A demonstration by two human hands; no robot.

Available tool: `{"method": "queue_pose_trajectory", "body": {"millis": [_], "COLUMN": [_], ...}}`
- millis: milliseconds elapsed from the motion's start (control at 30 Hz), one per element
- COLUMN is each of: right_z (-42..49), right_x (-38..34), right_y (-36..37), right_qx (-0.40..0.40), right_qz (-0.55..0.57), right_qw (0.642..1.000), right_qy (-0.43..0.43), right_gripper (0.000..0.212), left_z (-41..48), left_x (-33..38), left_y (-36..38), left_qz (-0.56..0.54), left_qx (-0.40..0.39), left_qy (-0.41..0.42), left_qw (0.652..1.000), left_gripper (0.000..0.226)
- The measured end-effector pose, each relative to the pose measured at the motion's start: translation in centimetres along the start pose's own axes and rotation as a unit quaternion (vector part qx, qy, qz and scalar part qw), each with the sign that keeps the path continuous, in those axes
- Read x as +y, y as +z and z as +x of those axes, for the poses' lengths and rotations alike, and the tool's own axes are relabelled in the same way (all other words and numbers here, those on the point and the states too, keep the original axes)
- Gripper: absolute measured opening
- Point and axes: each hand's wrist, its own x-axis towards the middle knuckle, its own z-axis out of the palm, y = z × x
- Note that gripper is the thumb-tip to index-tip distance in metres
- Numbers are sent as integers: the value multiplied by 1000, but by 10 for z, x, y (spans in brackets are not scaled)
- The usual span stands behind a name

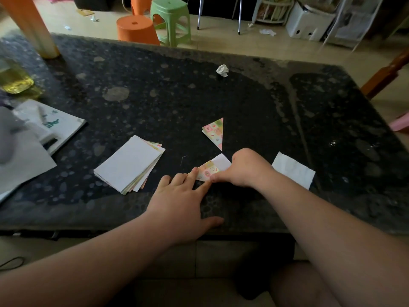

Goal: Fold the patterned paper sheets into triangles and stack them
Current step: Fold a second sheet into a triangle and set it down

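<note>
A partly folded patterned sheet [212, 168] lies on the dark table near its front edge, its white back showing at the top. My left hand [183, 200] lies flat with straight fingertips pressing the sheet's left corner. My right hand [245, 170] is curled over the sheet's right side, fingers pressing down along the fold. A finished patterned triangle [215, 132] lies just beyond the sheet. A stack of unfolded sheets [130, 164], white side up, sits to the left.
A white square of paper [294, 169] lies right of my right hand. A crumpled paper ball [222, 70] sits further back. Papers and a bag [44, 129] crowd the left edge, beside a yellow bottle [13, 78]. Plastic stools [170, 18] stand beyond the table.
</note>
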Motion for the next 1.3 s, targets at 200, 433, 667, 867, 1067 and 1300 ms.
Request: {"method": "queue_pose_trajectory", "body": {"millis": [200, 433, 667, 867, 1067, 1300], "right_z": [5, 10, 13, 7, 3, -5], "right_x": [4, 4, 15, 26, 40, 46], "right_y": [0, 2, -6, -14, -23, -30], "right_qx": [-48, -67, -94, -107, -139, -98], "right_qz": [43, 37, -8, -32, 4, 157], "right_qw": [998, 996, 995, 994, 990, 981], "right_qy": [24, 36, 17, -16, 1, -62], "right_gripper": [63, 57, 50, 44, 37, 29], "left_z": [-3, 0, 0, 0, -2, 1], "left_x": [-2, 0, -1, 0, 2, 4], "left_y": [2, 4, 4, 0, -3, -10], "left_qz": [-3, 1, 0, 2, 1, -2], "left_qx": [1, 3, 0, -12, -18, -25], "left_qy": [3, 2, 3, -1, -5, -11], "left_qw": [1000, 1000, 1000, 1000, 1000, 1000], "left_gripper": [98, 98, 101, 102, 102, 89]}}
